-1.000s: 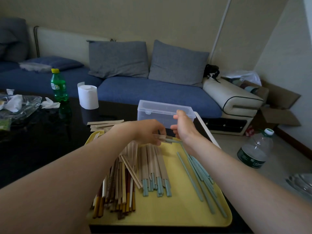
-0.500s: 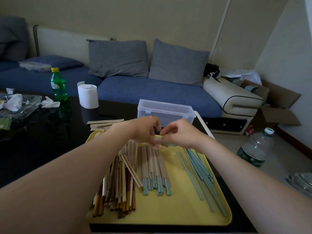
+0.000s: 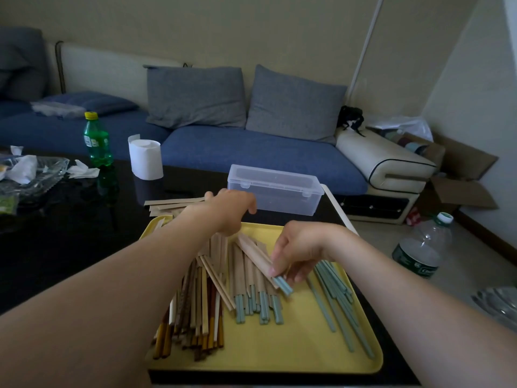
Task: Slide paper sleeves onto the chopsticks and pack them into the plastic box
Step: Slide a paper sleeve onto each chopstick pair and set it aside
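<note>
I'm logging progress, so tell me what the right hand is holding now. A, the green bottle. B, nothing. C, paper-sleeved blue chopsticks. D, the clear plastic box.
C: the right hand pinches paper-sleeved blue chopsticks, their blue ends poking out of the sleeve, over the yellow tray.

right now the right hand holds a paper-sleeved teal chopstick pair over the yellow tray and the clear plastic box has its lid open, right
Not quite: in the head view the clear plastic box has its lid closed. The right hand does hold the paper-sleeved teal chopstick pair over the yellow tray.
</note>
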`<state>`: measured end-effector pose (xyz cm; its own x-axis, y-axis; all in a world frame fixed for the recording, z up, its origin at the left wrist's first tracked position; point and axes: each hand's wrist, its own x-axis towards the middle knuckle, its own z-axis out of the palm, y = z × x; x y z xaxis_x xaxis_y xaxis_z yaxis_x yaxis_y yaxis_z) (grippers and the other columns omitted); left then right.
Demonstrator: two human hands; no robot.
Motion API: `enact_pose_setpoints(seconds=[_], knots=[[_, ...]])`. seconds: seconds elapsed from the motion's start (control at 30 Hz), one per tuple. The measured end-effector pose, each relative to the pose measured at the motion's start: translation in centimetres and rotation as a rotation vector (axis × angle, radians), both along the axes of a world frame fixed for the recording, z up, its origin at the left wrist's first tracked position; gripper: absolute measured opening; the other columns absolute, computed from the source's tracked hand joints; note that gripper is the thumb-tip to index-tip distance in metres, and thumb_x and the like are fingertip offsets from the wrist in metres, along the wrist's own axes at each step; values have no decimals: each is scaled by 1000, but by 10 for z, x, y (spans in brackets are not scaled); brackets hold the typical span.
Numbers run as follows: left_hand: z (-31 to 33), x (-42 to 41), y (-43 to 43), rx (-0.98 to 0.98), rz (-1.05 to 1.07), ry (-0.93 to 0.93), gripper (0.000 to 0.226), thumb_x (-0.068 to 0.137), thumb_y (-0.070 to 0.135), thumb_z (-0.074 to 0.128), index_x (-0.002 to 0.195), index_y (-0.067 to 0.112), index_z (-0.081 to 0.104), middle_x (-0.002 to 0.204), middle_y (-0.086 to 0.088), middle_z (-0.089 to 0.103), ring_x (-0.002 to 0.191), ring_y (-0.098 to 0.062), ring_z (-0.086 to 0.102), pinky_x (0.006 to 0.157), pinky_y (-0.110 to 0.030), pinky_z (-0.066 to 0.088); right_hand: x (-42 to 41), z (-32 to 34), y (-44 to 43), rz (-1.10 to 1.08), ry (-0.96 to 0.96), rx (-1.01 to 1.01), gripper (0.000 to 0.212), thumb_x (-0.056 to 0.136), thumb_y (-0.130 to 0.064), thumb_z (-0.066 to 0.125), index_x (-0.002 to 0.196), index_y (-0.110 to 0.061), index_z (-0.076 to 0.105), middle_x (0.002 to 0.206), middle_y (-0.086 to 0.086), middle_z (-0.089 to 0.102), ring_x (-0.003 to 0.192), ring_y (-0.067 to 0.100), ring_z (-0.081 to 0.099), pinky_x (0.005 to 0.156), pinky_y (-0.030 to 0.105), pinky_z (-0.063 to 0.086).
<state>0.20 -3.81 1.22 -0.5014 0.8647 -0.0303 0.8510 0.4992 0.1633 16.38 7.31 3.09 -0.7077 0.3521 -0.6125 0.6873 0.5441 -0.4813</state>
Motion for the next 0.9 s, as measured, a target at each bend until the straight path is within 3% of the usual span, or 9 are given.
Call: enact_pose_setpoints(seconds=[0.13, 0.23, 0.33, 0.43, 0.57, 0.63, 0.77, 0.9], knots=[[-3, -11, -7, -28, 188, 30, 39, 95, 10, 66, 132, 21, 58, 130, -8, 57, 128, -32, 52, 114, -58, 37, -5, 1, -11, 9, -104, 31, 39, 106, -32, 70, 121, 4, 74, 98, 16, 83, 81, 23, 79, 62, 25, 60], [-2, -19, -15, -25, 306, -8, 34, 98, 17, 67, 130, 17, 57, 125, -9, 58, 124, -32, 55, 112, -56, 40, -12, 1, -19, 50, -156, 208, 49, 112, -45, 54, 104, -2, 77, 80, 9, 81, 65, 19, 77, 57, 25, 53], [-5, -29, -22, -50, 393, -51, 35, 98, 23, 67, 131, 16, 57, 126, -11, 57, 123, -35, 55, 112, -57, 41, -24, -1, -22, 9, -34, 351, 43, 108, -31, 50, 86, -6, 77, 70, 8, 79, 50, 17, 69, 53, 24, 47], [-8, -36, -25, -80, 421, -85, 40, 97, 18, 68, 135, 13, 56, 121, -11, 59, 115, -34, 60, 106, -55, 49, -37, -3, -25, -12, 138, 524, 35, 101, -20, 49, 76, -9, 71, 56, 3, 72, 47, 19, 67, 59, 27, 53], [-9, -42, -23, -87, 378, -17, 36, 99, 13, 66, 134, 13, 55, 125, -11, 59, 118, -32, 60, 109, -52, 46, -58, -12, -29, -26, 252, 729, 18, 105, -29, 60, 92, -16, 59, 83, 4, 63, 77, 25, 69, 70, 34, 56], [-11, -49, -20, -94, 350, 8, 37, 99, 13, 66, 135, 14, 56, 127, -11, 59, 121, -32, 59, 111, -52, 44, -70, -15, -32, -10, 266, 783, 14, 105, -30, 64, 101, -18, 56, 87, 3, 54, 85, 26, 63, 70, 37, 52], [-13, -63, -11, -120, 335, 27, 41, 98, 12, 69, 136, 14, 55, 130, -11, 59, 125, -32, 57, 111, -51, 42, -89, -20, -35, 29, 269, 811, 14, 105, -31, 63, 104, -20, 54, 96, 5, 55, 89, 28, 58, 72, 38, 48], [-17, -68, -1, -144, 323, 17, 43, 97, 10, 69, 137, 14, 54, 129, -11, 59, 125, -32, 57, 112, -50, 38, -100, -27, -32, 59, 277, 841, 16, 106, -29, 62, 117, -18, 64, 101, 6, 58, 88, 27, 57, 72, 38, 48]])
